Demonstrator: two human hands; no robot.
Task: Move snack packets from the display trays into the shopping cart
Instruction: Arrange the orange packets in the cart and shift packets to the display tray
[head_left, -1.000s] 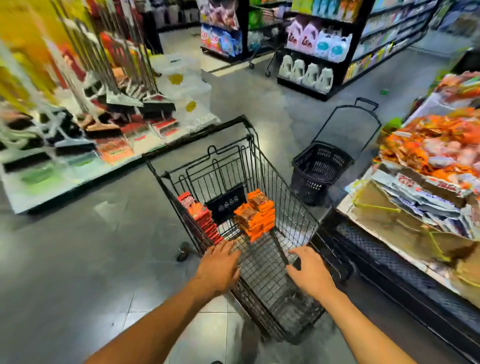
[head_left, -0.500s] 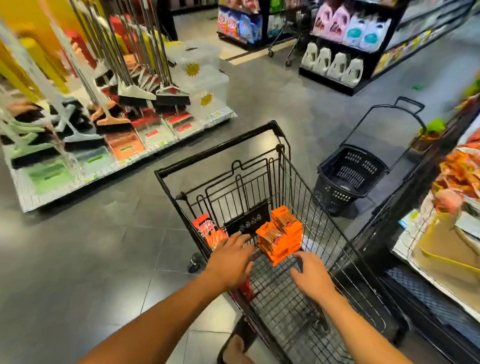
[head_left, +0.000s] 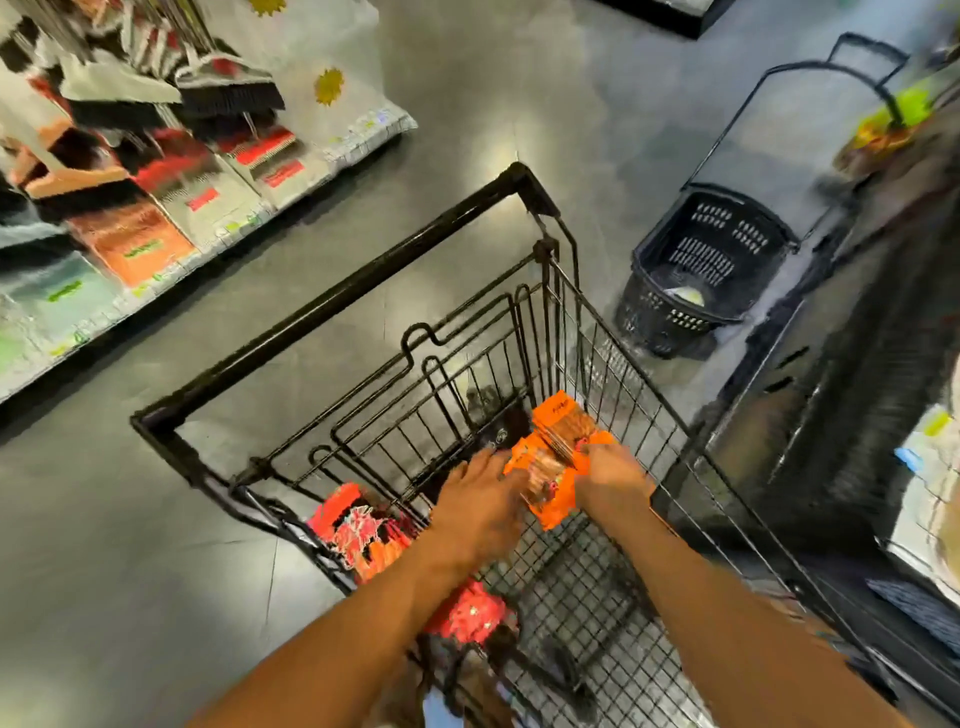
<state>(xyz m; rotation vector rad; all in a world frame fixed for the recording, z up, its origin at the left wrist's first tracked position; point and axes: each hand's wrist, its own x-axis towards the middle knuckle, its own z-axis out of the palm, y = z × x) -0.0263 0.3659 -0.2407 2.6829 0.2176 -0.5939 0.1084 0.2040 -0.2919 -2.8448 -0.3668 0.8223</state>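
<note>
Standing inside the shopping cart (head_left: 332, 306), the orange snack packets (head_left: 551, 465) are being pressed between left hand (head_left: 478, 501) and right hand (head_left: 610, 475); left grip is being laid flat, right grip's closure cannot be told

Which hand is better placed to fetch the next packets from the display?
Probably the right hand: it rests on the right of the orange packets, nearer the display beyond the cart. The left hand would have to cross over.
</note>
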